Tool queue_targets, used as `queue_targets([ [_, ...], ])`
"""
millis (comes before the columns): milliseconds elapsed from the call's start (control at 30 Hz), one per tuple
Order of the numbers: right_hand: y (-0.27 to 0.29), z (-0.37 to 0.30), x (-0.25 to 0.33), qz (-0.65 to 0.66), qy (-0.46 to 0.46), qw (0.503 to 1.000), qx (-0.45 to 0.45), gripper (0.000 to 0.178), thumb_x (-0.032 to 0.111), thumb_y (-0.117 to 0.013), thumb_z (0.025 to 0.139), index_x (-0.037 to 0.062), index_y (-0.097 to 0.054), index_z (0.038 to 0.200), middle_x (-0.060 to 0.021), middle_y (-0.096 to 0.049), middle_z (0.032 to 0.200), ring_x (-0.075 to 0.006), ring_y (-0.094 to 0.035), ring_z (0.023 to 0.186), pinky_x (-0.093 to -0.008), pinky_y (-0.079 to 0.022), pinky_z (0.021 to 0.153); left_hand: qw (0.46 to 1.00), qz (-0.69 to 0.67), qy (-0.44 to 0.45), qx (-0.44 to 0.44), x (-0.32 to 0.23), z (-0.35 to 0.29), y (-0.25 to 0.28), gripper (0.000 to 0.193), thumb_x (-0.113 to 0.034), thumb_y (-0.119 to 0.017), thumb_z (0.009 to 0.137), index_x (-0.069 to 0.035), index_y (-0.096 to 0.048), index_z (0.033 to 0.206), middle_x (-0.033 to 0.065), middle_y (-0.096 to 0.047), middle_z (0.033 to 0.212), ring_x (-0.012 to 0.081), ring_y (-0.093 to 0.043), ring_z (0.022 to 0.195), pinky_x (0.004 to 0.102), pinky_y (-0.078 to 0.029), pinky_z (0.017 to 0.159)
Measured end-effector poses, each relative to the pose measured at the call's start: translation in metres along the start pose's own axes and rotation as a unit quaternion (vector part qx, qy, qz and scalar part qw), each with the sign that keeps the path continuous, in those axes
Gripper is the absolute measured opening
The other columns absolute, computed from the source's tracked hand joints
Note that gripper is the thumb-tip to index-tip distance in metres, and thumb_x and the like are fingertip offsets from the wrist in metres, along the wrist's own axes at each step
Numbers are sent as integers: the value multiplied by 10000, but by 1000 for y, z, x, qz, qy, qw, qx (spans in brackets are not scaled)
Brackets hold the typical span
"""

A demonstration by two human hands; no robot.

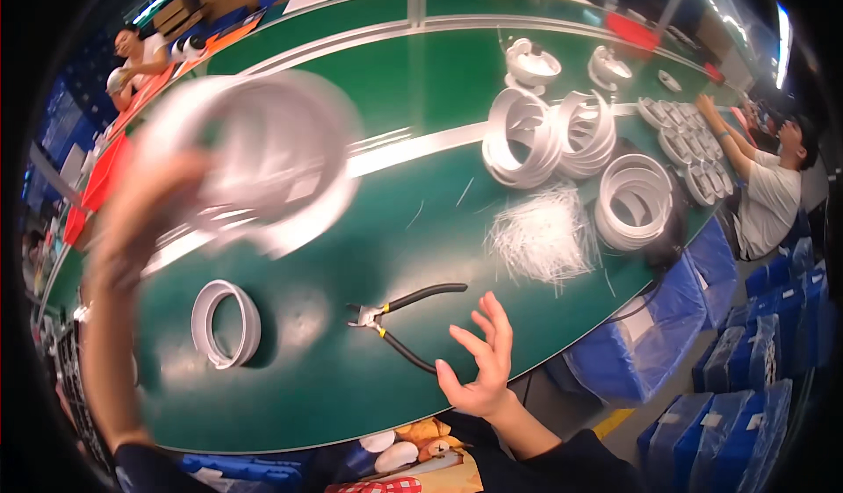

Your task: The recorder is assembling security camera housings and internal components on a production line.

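My left hand [167, 194], smeared by motion, is raised at the left and wrapped on a large white plastic ring-shaped part [325, 124], also blurred. Its exact form cannot be made out. Near the table's front edge, my right hand [481, 352] is held palm up with fingers spread and nothing in it. Just left of it lies a pair of cutting pliers [373, 316] with black handles, jaws pointing left and handles apart. A single white plastic ring [226, 324] stands on the green table below my left hand.
Several stacks of white rings [634, 201] stand at the right, around a heap of thin white plastic strips [543, 234]. Smaller white parts [532, 63] sit behind them. A co-worker [773, 177] works beside trays of white parts [689, 142]. Blue bins [645, 335] stand below the right edge.
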State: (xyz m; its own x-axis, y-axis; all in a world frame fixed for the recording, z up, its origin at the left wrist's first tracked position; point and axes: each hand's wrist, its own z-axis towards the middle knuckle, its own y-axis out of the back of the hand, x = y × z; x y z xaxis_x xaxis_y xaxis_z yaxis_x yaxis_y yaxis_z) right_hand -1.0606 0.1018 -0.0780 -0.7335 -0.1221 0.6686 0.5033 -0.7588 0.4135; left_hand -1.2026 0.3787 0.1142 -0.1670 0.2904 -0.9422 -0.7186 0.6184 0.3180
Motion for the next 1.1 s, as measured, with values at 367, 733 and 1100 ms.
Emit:
queue_targets([
  [367, -26, 18, 0, 25, -67, 997, 1, 428, 71, -631, 628, 22, -531, 1041, -264, -263, 1311, -390, -375, 1147, -420, -407, 853, 860, -468, 184, 79, 167, 133, -179, 228, -125, -514, 723, 15, -510, 903, 91, -572, 710, 186, -579, 671, 311, -487, 660],
  [733, -39, 18, 32, -69, 58, 995, 34, 421, 108, -581, 741, -27, -458, 1120, -276, -224, 1326, -416, -319, 1190, -486, -310, 957, 980, 80, -68, -171, 224, 162, -232, 426, -179, -572, 690, 33, -445, 1037, 261, -529, 943, 411, -510, 904, 460, -423, 782],
  [1100, -58, 90, 53, -37, 316, 919, 232, 382, 73, -595, 674, 44, -514, 1046, -209, -449, 1194, -375, -433, 1102, -478, -354, 900, 991, -57, -109, -49, 152, 70, -149, 289, -200, -509, 732, 27, -503, 910, 223, -573, 812, 353, -568, 751, 397, -438, 639],
])
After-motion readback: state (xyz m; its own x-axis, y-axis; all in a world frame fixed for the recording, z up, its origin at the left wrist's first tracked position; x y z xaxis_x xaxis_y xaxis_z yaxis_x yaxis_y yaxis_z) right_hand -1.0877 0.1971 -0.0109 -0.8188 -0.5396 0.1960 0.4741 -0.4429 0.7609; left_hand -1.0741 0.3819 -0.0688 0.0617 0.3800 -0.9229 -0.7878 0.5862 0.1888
